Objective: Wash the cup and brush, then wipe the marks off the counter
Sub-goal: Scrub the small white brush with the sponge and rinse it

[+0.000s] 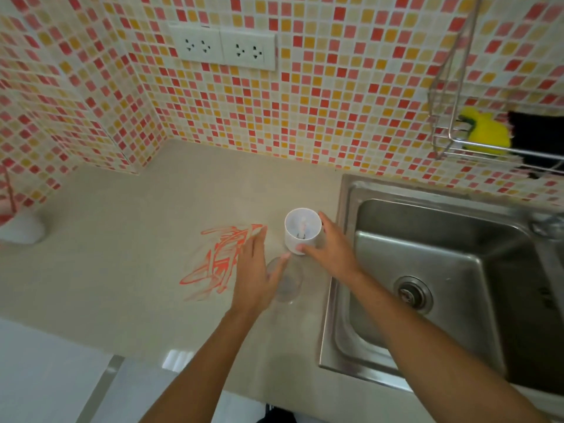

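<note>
A white cup stands upright on the beige counter, just left of the sink. A thin brush stands inside it. My right hand wraps around the cup's right side, thumb on its front. My left hand lies flat with fingers apart over a clear glass object lying on the counter; whether it touches it is unclear. Orange scribble marks cover the counter under and left of my left hand.
A steel sink with a drain fills the right side, a tap at its far right. A wire rack on the tiled wall holds a yellow sponge. A white object stands at the far left. Sockets sit above.
</note>
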The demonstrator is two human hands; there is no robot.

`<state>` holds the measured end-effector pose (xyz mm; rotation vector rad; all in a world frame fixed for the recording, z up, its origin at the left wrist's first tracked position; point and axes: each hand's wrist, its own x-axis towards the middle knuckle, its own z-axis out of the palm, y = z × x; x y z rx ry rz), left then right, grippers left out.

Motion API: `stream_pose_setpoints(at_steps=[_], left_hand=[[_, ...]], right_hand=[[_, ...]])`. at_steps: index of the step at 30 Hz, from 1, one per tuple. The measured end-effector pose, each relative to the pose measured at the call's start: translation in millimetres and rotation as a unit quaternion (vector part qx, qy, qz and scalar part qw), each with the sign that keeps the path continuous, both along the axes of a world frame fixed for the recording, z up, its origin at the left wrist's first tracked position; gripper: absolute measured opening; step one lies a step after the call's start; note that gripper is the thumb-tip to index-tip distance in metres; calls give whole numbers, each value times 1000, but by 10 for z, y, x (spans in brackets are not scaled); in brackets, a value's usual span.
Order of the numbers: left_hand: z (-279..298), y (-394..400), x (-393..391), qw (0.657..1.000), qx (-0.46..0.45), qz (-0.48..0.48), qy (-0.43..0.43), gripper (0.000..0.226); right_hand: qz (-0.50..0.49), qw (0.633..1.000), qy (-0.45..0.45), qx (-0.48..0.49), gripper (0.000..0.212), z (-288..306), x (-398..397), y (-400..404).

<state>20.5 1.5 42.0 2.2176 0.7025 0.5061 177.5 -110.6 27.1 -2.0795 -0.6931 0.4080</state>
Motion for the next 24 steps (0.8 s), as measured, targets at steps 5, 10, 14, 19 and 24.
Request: stream_pose_setpoints(at_steps=[5, 10, 14, 19, 24], left_hand=[[225, 359, 698, 977, 152, -145, 43, 36], [197, 511, 992, 940, 195, -249, 128, 35], [232, 535, 1042, 942, 201, -257, 81, 24], [231, 600, 1044, 934, 228, -270, 44, 15], [307, 641, 1067, 932, 251, -260, 21, 19]], right_hand=[[-16, 999, 49, -16, 94, -16, -63, 143], [-12, 999, 44, -19, 86, -6, -36, 212], [-19, 998, 56, -27, 91, -32, -16, 225], [-27, 998, 58, -25, 91, -50, 30, 251], [-31, 997, 69, -27, 89, -83, 25, 324]])
